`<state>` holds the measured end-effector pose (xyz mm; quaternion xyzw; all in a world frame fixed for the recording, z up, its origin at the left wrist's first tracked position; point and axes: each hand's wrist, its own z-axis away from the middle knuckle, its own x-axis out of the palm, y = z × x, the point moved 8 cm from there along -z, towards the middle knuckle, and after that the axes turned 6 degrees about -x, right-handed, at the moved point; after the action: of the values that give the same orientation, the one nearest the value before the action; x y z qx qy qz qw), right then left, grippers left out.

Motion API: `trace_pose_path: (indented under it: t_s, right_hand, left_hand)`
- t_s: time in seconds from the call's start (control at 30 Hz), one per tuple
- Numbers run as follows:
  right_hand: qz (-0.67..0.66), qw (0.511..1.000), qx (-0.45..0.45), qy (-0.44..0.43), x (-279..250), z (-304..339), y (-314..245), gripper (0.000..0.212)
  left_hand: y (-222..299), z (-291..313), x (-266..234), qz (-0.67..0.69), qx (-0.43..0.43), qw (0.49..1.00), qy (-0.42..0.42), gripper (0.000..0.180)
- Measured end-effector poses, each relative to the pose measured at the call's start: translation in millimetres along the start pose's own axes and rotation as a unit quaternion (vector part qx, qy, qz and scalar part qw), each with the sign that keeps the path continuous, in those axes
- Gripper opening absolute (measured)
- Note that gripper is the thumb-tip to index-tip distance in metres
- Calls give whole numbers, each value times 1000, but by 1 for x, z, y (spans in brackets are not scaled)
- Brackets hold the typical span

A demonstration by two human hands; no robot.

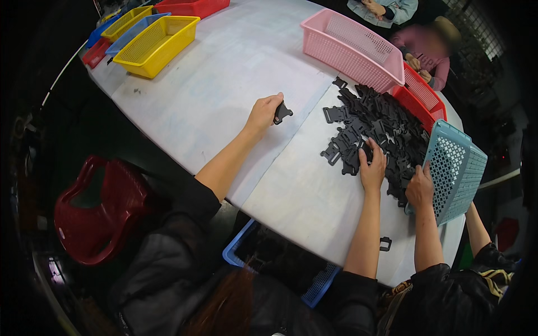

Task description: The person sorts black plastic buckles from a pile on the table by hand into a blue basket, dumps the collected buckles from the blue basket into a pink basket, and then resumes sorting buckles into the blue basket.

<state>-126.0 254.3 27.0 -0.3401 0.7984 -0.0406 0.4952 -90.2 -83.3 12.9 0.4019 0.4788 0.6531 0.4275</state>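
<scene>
Above the middle of the white table, my left hand (261, 116) pinches a flat black plastic buckle piece (283, 113) between thumb and fingers. My right hand (373, 167) is at the near edge of a heap of black plastic buckle pieces (386, 120). Its thumb and fingers are closed around one black piece (366, 150), partly hidden by the fingers. Just right of it, a co-worker's hand (420, 187) grips a tilted teal plastic basket (457, 173) at the heap's right edge.
A pink basket (353, 47) and a red basket (420, 95) stand behind the heap. Yellow (157, 47), blue and red baskets sit at the far left. One loose buckle piece (385, 243) lies by the near edge. A blue crate (238, 241) is below the table; a dark red chair (106, 207) stands left.
</scene>
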Motion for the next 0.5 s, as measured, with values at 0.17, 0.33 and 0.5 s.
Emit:
trace_pose_path:
  t_s: [0.17, 0.33, 0.5]
  right_hand:
    - [-1, 1000, 7, 4, -6, -1, 4, 40]
    - [39, 998, -33, 40, -13, -2, -9, 35]
    - [162, 974, -114, 108, -35, 6, -48, 30]
  left_hand:
    - [10, 19, 17, 66, -2, 997, -41, 45]
    - [12, 21, 21, 132, 22, 988, -73, 48]
    - [15, 27, 30, 140, 27, 987, -80, 37]
